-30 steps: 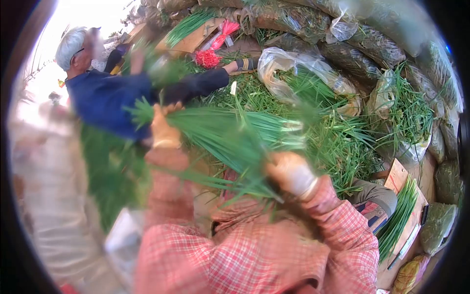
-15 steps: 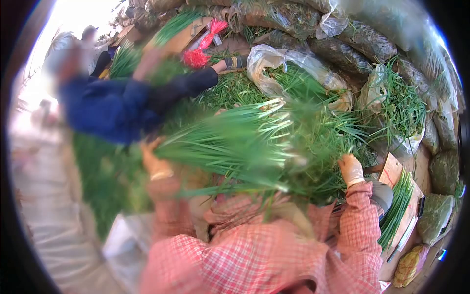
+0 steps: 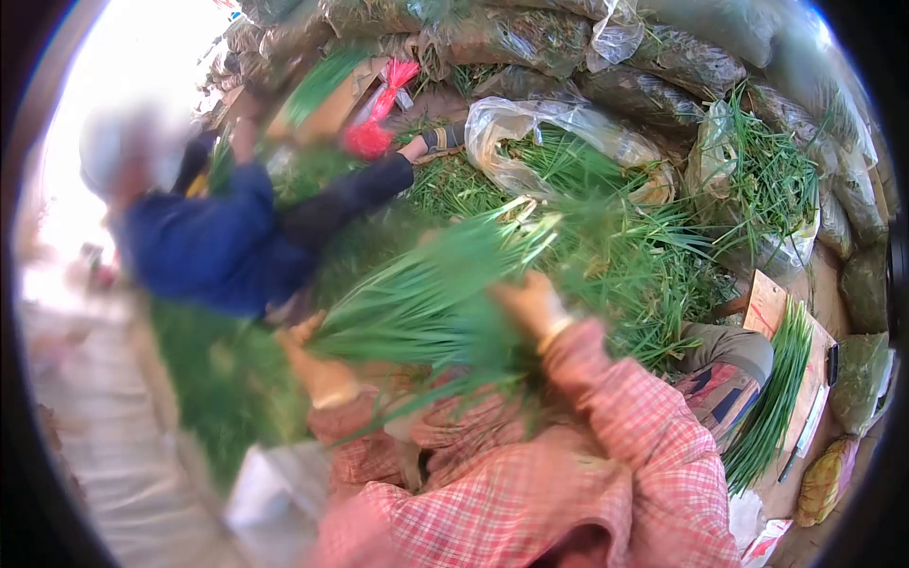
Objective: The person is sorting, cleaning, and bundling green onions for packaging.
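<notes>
A large bundle of long green stalks with white ends (image 3: pixel 407 293) lies across the middle, in front of the checked sleeves. At its leafy left end, my left hand (image 3: pixel 317 364) is closed around the leaves. My right hand (image 3: pixel 533 305) is at the right part of the bundle, below the white ends; its fingers are blurred and partly hidden by the leaves. Loose green stalks (image 3: pixel 625 284) are heaped just to the right of the bundle.
A person in a dark blue top (image 3: pixel 204 237) sits at the left. Behind are an open plastic bag (image 3: pixel 492 128), pink ties (image 3: pixel 369 137) and stacked filled bags (image 3: pixel 511 38). At the right, a board (image 3: pixel 805 379) bears more stalks. Pale sheeting (image 3: pixel 114 426) covers the left side.
My right hand has moved left from the loose heap to the bundle. The co-worker's arm has shifted up and away from the bundle. The view has shifted slightly.
</notes>
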Demonstrator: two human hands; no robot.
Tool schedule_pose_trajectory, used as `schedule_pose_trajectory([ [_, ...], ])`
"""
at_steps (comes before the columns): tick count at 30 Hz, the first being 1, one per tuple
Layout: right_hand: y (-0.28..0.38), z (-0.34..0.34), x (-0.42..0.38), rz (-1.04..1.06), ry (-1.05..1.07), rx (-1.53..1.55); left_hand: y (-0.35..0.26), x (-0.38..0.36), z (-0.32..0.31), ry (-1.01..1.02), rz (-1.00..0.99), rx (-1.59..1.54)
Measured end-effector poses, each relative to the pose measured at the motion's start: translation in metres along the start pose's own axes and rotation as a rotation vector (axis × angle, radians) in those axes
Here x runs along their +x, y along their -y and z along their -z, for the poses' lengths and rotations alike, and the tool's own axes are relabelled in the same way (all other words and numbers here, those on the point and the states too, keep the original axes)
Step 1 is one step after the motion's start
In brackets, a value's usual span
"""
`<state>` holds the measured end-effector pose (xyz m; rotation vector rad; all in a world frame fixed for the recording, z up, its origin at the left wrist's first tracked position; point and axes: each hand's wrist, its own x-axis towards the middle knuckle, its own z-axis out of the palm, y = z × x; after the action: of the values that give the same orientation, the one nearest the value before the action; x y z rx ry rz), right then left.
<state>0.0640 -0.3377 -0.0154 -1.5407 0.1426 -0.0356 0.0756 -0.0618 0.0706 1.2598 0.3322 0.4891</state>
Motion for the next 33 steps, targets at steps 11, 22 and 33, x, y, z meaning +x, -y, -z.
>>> schedule_pose_trajectory([
  [11, 0.083, 0.077, -0.047, -0.304, -0.004, 1.307, 0.032, -0.004, -0.009, -0.287, 0.359, -0.109],
  [22, 0.094, 0.230, -0.104, 0.226, 0.007, 1.034, 0.091, 0.009, 0.055, -0.083, 0.501, -0.059],
  [33, 0.040, 0.126, -0.035, -0.150, 0.233, 0.126, 0.129, 0.035, 0.098, -0.010, 0.665, -0.203],
])
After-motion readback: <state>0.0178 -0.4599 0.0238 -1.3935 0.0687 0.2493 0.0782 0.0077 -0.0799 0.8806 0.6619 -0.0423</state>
